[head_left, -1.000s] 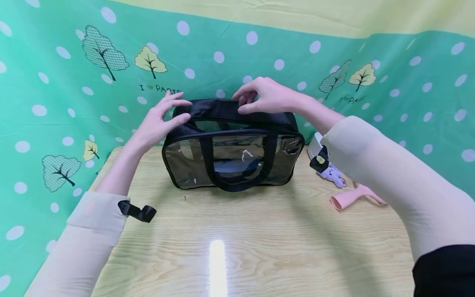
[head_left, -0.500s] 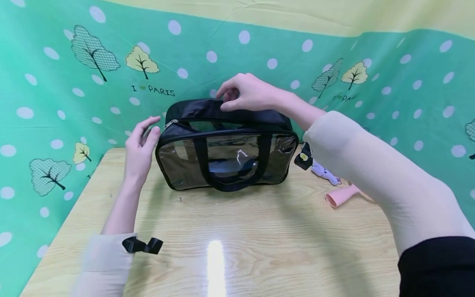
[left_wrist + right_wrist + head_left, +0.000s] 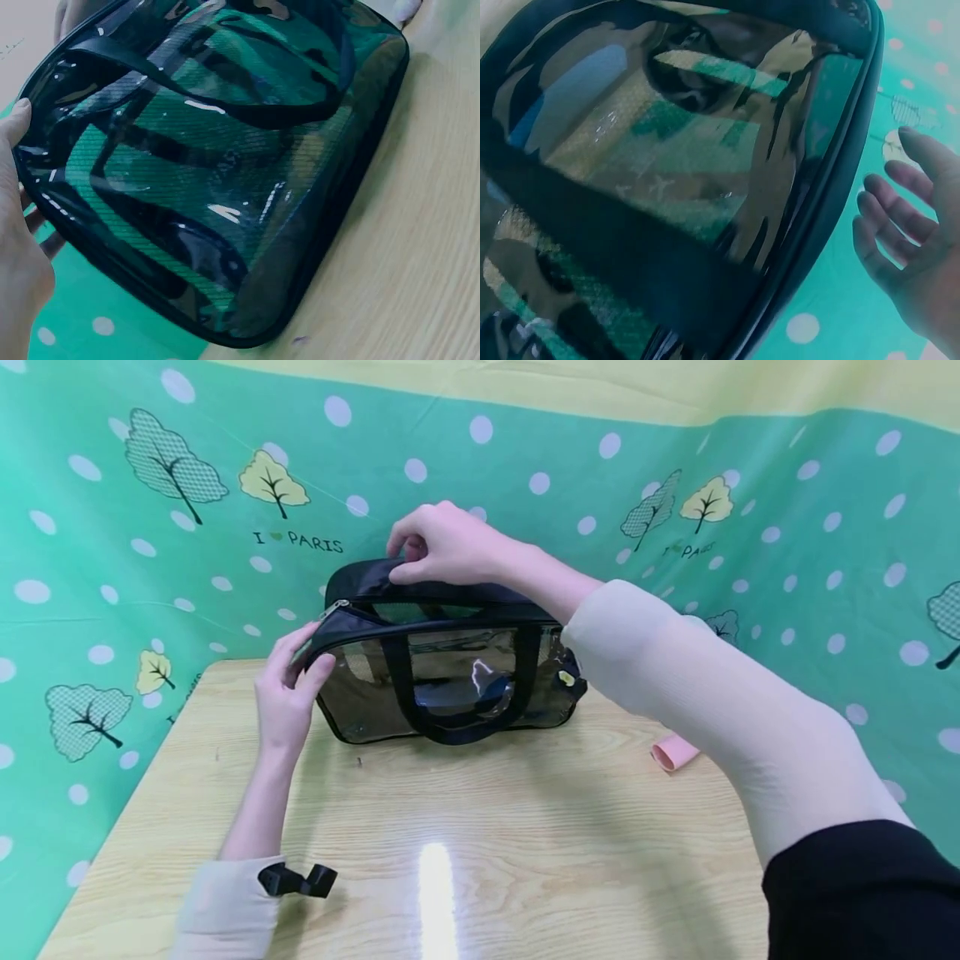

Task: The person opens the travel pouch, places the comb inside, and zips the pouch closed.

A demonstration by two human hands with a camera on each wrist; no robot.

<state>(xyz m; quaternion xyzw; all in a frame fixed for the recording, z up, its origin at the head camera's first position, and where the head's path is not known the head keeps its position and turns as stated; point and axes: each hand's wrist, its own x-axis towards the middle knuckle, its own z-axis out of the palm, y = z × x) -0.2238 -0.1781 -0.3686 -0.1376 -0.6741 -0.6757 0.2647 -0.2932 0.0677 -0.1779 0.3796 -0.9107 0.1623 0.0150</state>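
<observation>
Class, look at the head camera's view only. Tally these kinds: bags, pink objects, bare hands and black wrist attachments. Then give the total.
Black-trimmed bag: 1
Pink object, partly hidden: 1
Bare hands, left hand and right hand: 2
Black wrist attachments: 2
Total: 6

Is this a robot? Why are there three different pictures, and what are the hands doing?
No robot here, just a person using two bare hands. The big picture comes from a camera on the person's head, looking forward and down. The other two come from cameras on the wrists, one for each hand.

On the wooden table stands a see-through bag with black edges. The left hand grips the bag's end, thumb in front and fingers behind. The right hand is by the bag's top, holding nothing. Something pink lies on the table too, partly hidden by the right sleeve.
</observation>
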